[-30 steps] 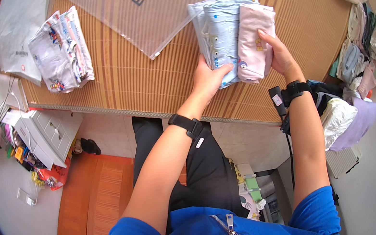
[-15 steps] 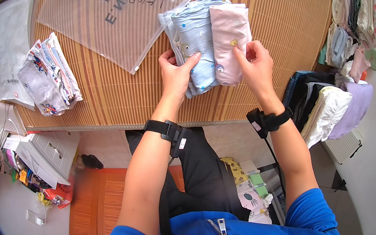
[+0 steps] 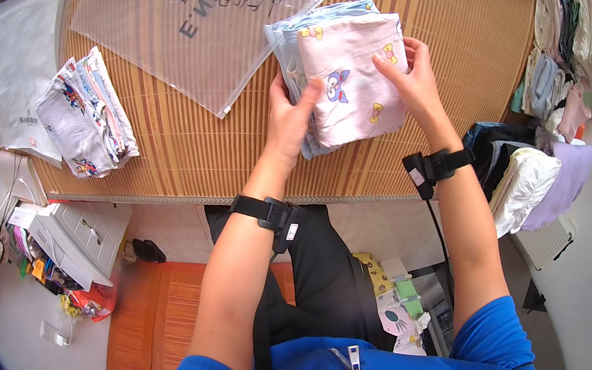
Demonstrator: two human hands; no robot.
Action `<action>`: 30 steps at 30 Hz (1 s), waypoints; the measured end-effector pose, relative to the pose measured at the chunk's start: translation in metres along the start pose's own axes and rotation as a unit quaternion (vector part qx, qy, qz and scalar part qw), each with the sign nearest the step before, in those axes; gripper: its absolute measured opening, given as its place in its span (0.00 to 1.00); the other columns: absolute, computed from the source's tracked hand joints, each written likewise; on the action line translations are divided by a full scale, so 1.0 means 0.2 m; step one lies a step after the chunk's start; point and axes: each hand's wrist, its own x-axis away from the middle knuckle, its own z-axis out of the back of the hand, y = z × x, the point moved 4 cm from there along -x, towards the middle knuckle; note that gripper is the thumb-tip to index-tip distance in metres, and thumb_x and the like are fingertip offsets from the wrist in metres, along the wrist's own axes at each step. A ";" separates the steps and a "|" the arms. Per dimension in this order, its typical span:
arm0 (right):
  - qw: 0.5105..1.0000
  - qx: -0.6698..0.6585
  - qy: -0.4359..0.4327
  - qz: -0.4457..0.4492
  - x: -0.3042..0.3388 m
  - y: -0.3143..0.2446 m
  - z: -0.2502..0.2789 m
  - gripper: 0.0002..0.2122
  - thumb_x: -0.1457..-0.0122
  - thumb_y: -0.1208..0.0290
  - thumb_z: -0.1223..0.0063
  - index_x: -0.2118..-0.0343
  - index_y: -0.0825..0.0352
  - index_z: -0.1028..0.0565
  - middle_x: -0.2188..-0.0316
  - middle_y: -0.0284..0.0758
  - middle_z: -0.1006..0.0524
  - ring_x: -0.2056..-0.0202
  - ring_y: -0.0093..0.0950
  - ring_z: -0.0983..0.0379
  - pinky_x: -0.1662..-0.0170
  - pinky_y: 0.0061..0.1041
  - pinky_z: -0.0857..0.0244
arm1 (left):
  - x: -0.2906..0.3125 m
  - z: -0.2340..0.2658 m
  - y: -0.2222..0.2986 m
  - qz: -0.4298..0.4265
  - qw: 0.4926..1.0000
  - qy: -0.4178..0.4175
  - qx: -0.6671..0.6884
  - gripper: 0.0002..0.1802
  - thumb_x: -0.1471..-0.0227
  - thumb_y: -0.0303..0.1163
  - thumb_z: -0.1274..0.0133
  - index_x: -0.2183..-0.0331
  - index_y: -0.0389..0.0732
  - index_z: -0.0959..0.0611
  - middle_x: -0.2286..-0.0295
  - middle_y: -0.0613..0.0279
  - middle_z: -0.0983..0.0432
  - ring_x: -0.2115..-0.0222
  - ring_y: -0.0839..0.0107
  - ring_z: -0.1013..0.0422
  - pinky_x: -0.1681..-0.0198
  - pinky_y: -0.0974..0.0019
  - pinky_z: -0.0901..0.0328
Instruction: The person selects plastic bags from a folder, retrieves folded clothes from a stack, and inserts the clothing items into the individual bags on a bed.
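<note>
A white boxy drawer cabinet stands beside a shiny red plastic bag; dark footwear lies near orange-brown panelled wooden doors.

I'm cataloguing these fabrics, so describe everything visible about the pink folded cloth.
The pink folded cloth is pale pink, printed with yellow bows and a blue cartoon figure. It looks thin and soft, folded into a roughly rectangular, slightly wrinkled pad. It lies over light-blue folded cloth, above the brown slatted mat. The left hand has its thumb at the left edge; the right hand grips the right edge, thumb on top. Its underside is hidden.
</note>
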 end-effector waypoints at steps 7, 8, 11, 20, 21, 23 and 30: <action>0.947 -0.160 -0.229 -0.158 -0.09 0.00 -0.10 0.33 0.50 0.56 0.39 0.48 0.76 0.38 0.53 0.41 0.29 0.56 0.28 0.30 0.53 0.25 0.36 | -0.11 0.01 -0.04 0.012 0.994 0.105 -0.037 0.46 0.62 0.37 0.32 0.50 0.25 0.41 0.57 0.46 0.34 0.58 0.66 0.31 0.56 0.67 0.33; 0.936 -0.164 -0.241 -0.196 -0.08 -0.02 -0.10 0.34 0.49 0.52 0.42 0.47 0.75 0.38 0.53 0.41 0.28 0.56 0.29 0.28 0.54 0.25 0.34 | -0.12 0.02 -0.03 0.019 0.995 0.097 -0.019 0.47 0.64 0.38 0.31 0.51 0.24 0.41 0.57 0.45 0.33 0.59 0.65 0.30 0.57 0.67 0.32; 0.899 -0.187 -0.275 -0.285 -0.08 0.00 -0.09 0.33 0.49 0.52 0.42 0.47 0.73 0.36 0.54 0.42 0.27 0.56 0.31 0.28 0.52 0.27 0.34 | -0.11 0.02 0.00 0.049 0.995 0.064 0.052 0.45 0.64 0.35 0.32 0.51 0.25 0.40 0.60 0.47 0.31 0.61 0.66 0.29 0.59 0.67 0.31; 0.840 -0.272 -0.352 -0.312 0.03 0.07 -0.11 0.33 0.50 0.56 0.41 0.46 0.73 0.38 0.52 0.44 0.29 0.52 0.34 0.30 0.47 0.30 0.36 | -0.06 0.09 0.06 0.039 0.997 -0.030 0.056 0.43 0.64 0.27 0.34 0.49 0.36 0.41 0.53 0.53 0.38 0.52 0.65 0.36 0.49 0.62 0.38; 0.830 -0.291 -0.357 -0.315 0.04 0.09 -0.11 0.33 0.51 0.56 0.41 0.46 0.73 0.38 0.52 0.44 0.29 0.52 0.34 0.30 0.47 0.31 0.36 | -0.06 0.09 0.07 0.033 0.998 -0.039 0.048 0.43 0.64 0.27 0.34 0.49 0.36 0.41 0.53 0.53 0.38 0.52 0.65 0.36 0.49 0.62 0.38; 0.809 -0.331 -0.367 -0.320 0.06 0.09 -0.13 0.33 0.51 0.57 0.40 0.46 0.73 0.38 0.52 0.44 0.29 0.52 0.34 0.31 0.47 0.32 0.36 | -0.05 0.12 0.09 0.057 0.996 -0.044 0.048 0.45 0.63 0.26 0.35 0.46 0.36 0.44 0.52 0.53 0.39 0.51 0.64 0.37 0.48 0.62 0.39; 0.840 -0.312 -0.343 -0.283 0.02 -0.03 -0.21 0.28 0.51 0.64 0.39 0.49 0.73 0.34 0.56 0.42 0.27 0.56 0.32 0.28 0.51 0.30 0.33 | -0.05 0.09 0.22 -0.043 0.997 -0.048 0.033 0.61 0.61 0.21 0.38 0.39 0.42 0.67 0.48 0.47 0.41 0.48 0.60 0.39 0.46 0.60 0.40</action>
